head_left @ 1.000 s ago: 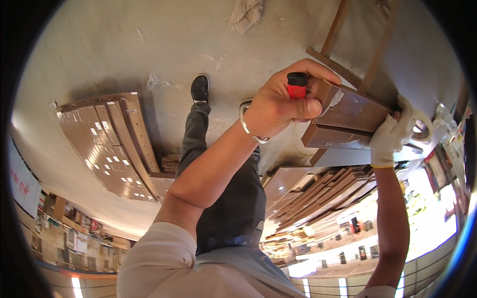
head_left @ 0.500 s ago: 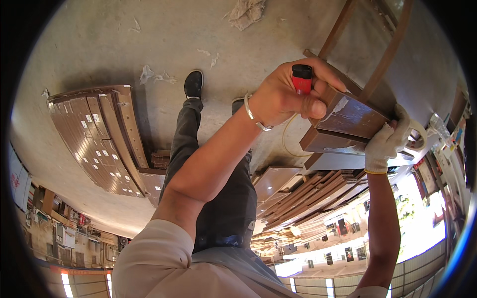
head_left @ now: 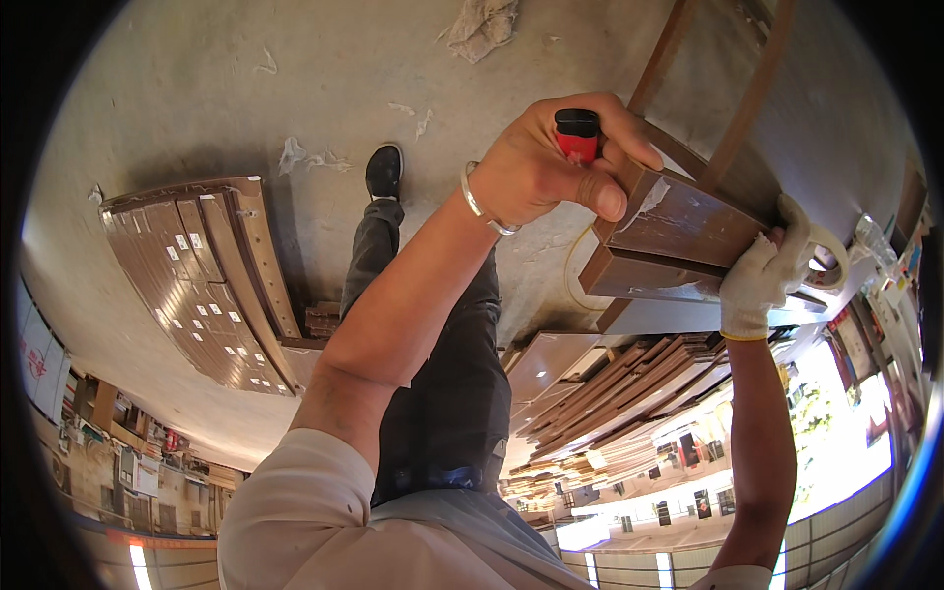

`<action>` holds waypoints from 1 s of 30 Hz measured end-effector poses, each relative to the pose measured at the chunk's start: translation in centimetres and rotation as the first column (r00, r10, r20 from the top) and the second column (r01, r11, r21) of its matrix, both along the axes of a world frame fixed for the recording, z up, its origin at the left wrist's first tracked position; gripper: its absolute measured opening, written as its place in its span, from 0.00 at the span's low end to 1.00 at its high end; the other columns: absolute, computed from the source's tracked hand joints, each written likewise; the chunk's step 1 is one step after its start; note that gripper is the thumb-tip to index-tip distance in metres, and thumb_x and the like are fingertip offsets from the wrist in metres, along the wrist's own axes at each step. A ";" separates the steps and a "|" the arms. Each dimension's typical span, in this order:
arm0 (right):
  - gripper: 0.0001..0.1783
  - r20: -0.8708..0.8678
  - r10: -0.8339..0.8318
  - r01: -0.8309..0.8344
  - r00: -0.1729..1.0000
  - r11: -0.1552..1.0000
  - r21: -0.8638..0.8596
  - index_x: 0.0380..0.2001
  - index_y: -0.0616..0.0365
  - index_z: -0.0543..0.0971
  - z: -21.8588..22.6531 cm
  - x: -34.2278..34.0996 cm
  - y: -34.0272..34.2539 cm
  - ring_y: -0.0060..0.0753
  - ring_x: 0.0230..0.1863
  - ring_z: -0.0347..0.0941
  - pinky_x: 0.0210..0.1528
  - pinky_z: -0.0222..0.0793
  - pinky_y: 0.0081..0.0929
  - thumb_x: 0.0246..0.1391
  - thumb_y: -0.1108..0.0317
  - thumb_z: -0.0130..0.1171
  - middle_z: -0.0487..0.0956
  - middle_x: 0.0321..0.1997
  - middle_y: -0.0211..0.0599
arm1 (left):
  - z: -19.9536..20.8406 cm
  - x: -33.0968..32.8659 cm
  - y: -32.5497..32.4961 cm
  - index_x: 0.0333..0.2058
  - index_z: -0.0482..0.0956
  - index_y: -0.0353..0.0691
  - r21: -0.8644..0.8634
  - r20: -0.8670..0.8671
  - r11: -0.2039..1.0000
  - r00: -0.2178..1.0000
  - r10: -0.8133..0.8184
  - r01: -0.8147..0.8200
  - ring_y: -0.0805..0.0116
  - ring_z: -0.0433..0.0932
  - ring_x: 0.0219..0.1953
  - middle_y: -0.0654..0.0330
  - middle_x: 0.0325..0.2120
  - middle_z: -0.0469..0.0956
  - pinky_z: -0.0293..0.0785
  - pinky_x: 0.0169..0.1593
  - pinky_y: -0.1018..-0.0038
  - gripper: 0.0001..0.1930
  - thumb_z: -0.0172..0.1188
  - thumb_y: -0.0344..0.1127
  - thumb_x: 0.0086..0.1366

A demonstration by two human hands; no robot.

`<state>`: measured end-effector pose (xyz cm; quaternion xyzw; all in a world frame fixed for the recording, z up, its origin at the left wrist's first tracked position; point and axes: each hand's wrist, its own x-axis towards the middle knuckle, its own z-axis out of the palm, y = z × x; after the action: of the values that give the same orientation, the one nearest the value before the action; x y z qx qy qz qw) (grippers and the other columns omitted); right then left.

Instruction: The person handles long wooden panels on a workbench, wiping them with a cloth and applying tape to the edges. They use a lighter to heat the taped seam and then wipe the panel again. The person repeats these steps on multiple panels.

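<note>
A red lighter [head_left: 576, 136] with a black top was held in the bare left hand [head_left: 551, 162], its fingers curled narrowly around the body. The lighter was seen standing roughly upright, just left of the left end of a brown board [head_left: 700, 218]. The index finger and thumb of that hand were brought up close to the board's end; whether the wood was touched cannot be told. A silver bracelet [head_left: 476, 205] was worn on the left wrist.

The right hand [head_left: 762, 280], covered by a pale knitted glove, was set against the right part of the board; how tightly its fingers were closed cannot be told. A roll of tape [head_left: 834, 265] was seen just right of the glove. A second brown board [head_left: 649, 275] was placed on the near side of the first, and a pale film patch [head_left: 650, 197] was seen on the first board's left end.

To the left, a stack of brown panels [head_left: 187, 285] was laid on the floor [head_left: 295, 79]. A crumpled cloth [head_left: 483, 28] was seen at the far side, and more stacked boards [head_left: 629, 393] were seen at the near right.
</note>
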<state>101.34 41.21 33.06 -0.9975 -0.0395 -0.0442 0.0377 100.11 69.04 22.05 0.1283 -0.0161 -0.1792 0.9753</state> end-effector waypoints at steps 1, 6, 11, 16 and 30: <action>0.27 -0.004 -0.008 0.008 1.000 1.000 0.000 0.56 0.58 0.79 0.0 0.0 0.0 0.46 0.48 0.71 0.55 0.70 0.41 0.53 0.70 0.48 0.78 0.51 0.45 | 0.0 0.0 0.0 0.47 0.82 0.29 0.015 0.005 1.000 1.000 0.001 -0.001 0.72 0.77 0.21 0.61 0.23 0.79 0.72 0.25 0.75 0.23 0.80 0.30 0.54; 0.27 -0.010 -0.019 0.019 1.000 1.000 0.018 0.56 0.59 0.79 0.1 0.0 0.1 0.46 0.49 0.71 0.55 0.70 0.40 0.51 0.71 0.48 0.79 0.52 0.44 | -0.2 0.1 -0.4 0.46 0.82 0.29 0.048 0.048 0.997 0.997 0.065 -0.067 0.72 0.77 0.20 0.59 0.24 0.80 0.73 0.25 0.76 0.22 0.79 0.31 0.56; 0.28 -0.033 -0.002 0.002 0.999 1.000 0.016 0.57 0.58 0.78 0.1 0.0 -0.1 0.46 0.51 0.70 0.59 0.67 0.42 0.52 0.71 0.48 0.79 0.55 0.42 | 0.3 0.3 0.0 0.45 0.82 0.28 0.068 0.035 0.996 0.998 0.060 -0.063 0.72 0.76 0.21 0.59 0.23 0.79 0.75 0.23 0.76 0.20 0.78 0.32 0.57; 0.28 -0.034 -0.024 0.024 0.999 1.000 0.005 0.58 0.56 0.78 0.2 -0.1 -0.3 0.47 0.52 0.70 0.60 0.65 0.44 0.53 0.71 0.48 0.79 0.51 0.43 | 1.1 0.0 0.3 0.44 0.82 0.28 0.130 0.005 0.989 0.998 0.070 -0.070 0.72 0.76 0.22 0.60 0.22 0.76 0.77 0.20 0.75 0.18 0.77 0.32 0.60; 0.25 0.043 0.020 -0.017 0.999 0.997 -0.070 0.55 0.52 0.81 0.2 0.0 -0.1 0.49 0.43 0.73 0.52 0.67 0.46 0.51 0.70 0.53 0.80 0.43 0.44 | 1.5 -0.9 2.5 0.61 0.77 0.30 0.398 0.037 0.912 0.992 -0.121 0.096 0.78 0.80 0.34 0.61 0.39 0.83 0.74 0.36 0.80 0.42 0.80 0.49 0.52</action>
<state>101.35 41.16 33.27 -0.9966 -0.0510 -0.0643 0.0025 99.21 71.54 23.53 0.3266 -0.0162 -0.2287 0.9169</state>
